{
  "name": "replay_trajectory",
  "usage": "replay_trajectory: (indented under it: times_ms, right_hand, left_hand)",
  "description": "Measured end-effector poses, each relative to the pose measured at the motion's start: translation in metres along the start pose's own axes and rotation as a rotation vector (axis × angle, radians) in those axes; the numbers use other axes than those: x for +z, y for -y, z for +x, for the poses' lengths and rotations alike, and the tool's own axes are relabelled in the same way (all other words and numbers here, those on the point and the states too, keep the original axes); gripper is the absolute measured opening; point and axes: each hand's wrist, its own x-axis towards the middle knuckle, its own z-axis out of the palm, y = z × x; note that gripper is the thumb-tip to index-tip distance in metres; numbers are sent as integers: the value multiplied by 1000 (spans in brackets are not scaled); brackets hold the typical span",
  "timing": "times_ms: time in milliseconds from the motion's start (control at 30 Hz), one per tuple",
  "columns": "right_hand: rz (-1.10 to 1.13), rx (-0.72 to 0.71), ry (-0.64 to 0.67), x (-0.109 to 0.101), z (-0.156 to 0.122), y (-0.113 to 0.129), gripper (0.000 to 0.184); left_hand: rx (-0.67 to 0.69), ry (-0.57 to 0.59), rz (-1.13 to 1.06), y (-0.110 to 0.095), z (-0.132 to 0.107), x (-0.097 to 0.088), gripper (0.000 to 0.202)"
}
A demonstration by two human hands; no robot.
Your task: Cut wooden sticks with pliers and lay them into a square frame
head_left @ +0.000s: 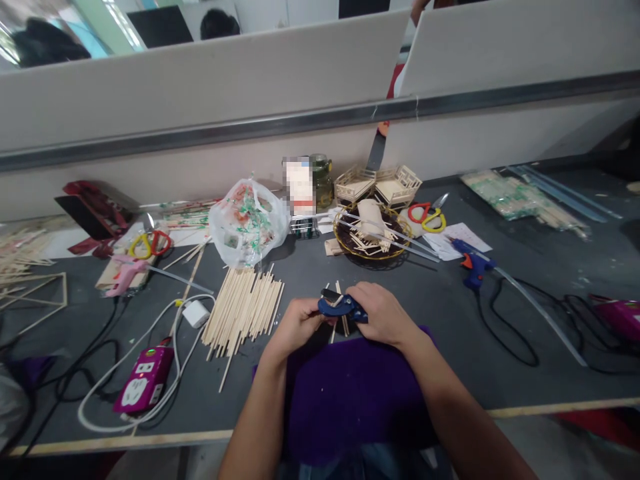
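A: What have the hands got?

B: The right hand [383, 315] grips a blue cutter [341, 307]; the left hand [297, 325] is closed on its other end, over the purple cloth [350, 393]. A thin stick [341, 308] seems to sit in the blade, though it's too small to be sure.

A: Risk?

B: The left fingers sit close to the blade; a slip could nick them. Squeezed askew, the stick may splinter or fly toward the stick pile [243, 310] just to the left.
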Motion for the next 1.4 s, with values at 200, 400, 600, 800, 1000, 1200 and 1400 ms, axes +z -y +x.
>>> replay_trajectory:
  times_ms: [200,400,600,800,1000,1200,1400]
  right_hand:
    - [49,32,55,1,-1,0,19]
    - [114,43,52,2,1,0,20]
    - [95,129,-175,7,5,-7,35]
    - [-110,376,-211,9,3,-19,35]
    - [-311,541,-55,3,-2,-22,33]
    - [-350,462,-87,12,-10,-26,47]
    - [-297,433,-83,12,-8,-24,57]
  left_hand:
    - [-6,17,64,2,0,-2,19]
    - [-28,-10,15,5,0,-1,21]
    - [-73,-309,-239,21,15,5,17]
    - [-138,-496,-288,47,28,12,15]
    - [-167,-602,-66,43,24,14,13]
    - [-182,-552,191,30,16,18,13]
    - [-171,-476,216,25,15,31,16]
